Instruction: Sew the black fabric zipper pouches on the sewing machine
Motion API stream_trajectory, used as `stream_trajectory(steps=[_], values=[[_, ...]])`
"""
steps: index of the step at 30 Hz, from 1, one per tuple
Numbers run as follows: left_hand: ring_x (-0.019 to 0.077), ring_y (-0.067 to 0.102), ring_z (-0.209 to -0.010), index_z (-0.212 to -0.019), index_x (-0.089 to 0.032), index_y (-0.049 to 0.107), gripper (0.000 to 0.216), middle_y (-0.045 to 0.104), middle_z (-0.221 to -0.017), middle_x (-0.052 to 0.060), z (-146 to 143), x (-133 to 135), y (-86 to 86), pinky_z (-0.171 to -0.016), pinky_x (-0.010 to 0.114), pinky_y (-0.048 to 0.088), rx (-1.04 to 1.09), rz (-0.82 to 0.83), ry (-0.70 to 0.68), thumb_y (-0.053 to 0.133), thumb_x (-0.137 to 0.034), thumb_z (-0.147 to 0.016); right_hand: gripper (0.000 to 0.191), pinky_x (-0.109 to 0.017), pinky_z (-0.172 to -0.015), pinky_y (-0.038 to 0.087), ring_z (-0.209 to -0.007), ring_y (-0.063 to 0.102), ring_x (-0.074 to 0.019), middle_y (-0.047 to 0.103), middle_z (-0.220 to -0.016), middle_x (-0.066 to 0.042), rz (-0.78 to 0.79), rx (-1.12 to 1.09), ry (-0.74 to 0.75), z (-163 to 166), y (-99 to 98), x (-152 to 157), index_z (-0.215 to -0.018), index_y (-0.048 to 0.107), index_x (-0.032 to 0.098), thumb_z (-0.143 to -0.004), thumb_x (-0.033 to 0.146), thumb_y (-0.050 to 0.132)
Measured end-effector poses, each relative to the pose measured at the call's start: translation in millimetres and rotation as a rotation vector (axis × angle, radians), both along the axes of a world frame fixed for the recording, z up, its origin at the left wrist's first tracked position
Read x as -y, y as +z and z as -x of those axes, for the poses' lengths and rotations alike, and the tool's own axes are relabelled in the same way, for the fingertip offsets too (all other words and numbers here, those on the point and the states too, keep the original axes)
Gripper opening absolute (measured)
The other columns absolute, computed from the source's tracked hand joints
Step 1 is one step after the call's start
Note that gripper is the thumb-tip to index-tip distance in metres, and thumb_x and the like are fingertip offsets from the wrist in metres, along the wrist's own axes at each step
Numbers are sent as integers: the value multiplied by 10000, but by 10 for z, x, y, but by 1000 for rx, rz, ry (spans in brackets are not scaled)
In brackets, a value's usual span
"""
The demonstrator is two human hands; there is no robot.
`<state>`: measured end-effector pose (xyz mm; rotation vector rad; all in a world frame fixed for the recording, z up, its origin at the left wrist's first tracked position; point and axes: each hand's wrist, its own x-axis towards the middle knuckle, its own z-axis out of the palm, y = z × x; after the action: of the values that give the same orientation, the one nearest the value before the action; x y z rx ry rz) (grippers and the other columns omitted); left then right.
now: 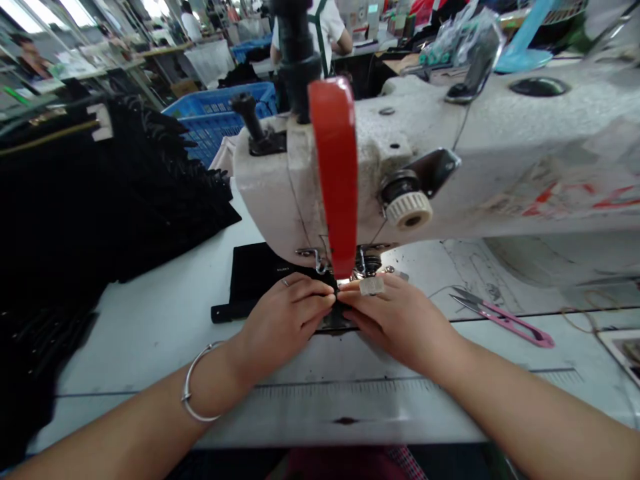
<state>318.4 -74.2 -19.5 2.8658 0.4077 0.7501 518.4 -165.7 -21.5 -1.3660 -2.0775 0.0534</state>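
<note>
A white sewing machine (450, 153) with a red guard (336, 173) fills the middle of the view. A small black fabric piece (255, 273) lies on the table under its needle. My left hand (283, 320), with a ring and a wrist bangle, presses its bunched fingers onto the fabric just in front of the presser foot. My right hand (395, 317) meets it fingertip to fingertip, pinching the same fabric edge. A taped finger guard sits on one right finger.
A tall stack of black garments (100, 200) covers the table's left side. Pink thread snips (505, 320) lie to the right of my hands. Blue crates (215, 120) and other people stand at tables behind the machine.
</note>
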Motion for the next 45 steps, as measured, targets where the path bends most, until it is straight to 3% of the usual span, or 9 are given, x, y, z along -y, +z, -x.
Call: stream_trajectory(steps=[6,23,37,45], values=[[163,659,-981,-1077,-179,664,201,705,-1060,44,52,-38,-4,-913,332,543,-49,-45,-25,481,-190,-997,135,-356,-768,532,-894,639,-225,720,-969,-66,46,-76,-8,34,-67,-19,-964,719,175,-925,164,590],[149,650,-963,-974,-175,699,201,713,-1005,19,-21,-187,51,-960,298,503,-40,33,-75,501,-203,-986,163,-380,-712,570,-866,675,-253,726,-1002,-104,10,17,-78,53,-88,-29,-994,733,162,-922,159,586],[188,663,-952,-920,-210,721,127,737,-973,1,-74,-326,-88,-912,342,520,42,28,-12,596,-226,-940,216,-406,-808,586,-946,678,-281,721,-1072,-121,-6,88,-128,24,-133,-133,-1063,721,130,-883,118,602],[198,662,-971,-931,-211,730,118,743,-985,7,-75,-335,-116,-917,351,519,44,68,-11,612,-223,-929,232,-396,-736,587,-869,683,-286,736,-1008,-115,-53,103,-124,38,-123,-150,-1042,736,122,-838,71,637]])
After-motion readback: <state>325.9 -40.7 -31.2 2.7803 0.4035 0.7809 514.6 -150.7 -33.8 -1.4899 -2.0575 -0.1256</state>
